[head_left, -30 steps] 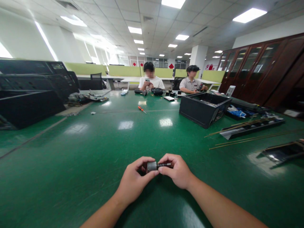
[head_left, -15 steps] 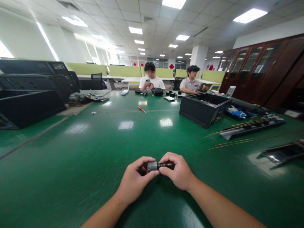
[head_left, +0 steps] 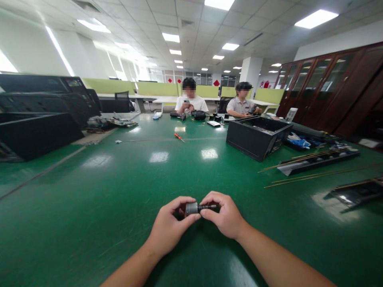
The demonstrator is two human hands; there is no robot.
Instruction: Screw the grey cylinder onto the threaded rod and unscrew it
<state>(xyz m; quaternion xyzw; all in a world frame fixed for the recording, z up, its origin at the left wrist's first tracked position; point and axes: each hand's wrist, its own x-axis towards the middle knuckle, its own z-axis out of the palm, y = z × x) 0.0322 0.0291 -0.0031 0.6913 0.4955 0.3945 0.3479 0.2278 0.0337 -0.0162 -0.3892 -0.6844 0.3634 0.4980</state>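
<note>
Low in the head view, both hands hold one small part above the green table [head_left: 119,199]. Its left portion is a short grey metal cylinder [head_left: 192,208]. A thin dark shaft with a spring-like coil [head_left: 206,207] sticks out of it to the right, ending in a lighter tip. My left hand [head_left: 171,225] is closed around the cylinder, thumb in front and fingers behind. The thumb and fingertips of my right hand [head_left: 225,215] close at the shaft's base, beside the cylinder. The cylinder's far left end is partly hidden by my left fingers.
An orange-handled screwdriver [head_left: 178,137] lies mid-table. A black metal case [head_left: 257,137] stands right of it. Thin brass-coloured rods [head_left: 299,182] and dark metal rails [head_left: 320,160] lie at right. More black cases [head_left: 38,135] stand at left. Two people [head_left: 191,101] sit across the table.
</note>
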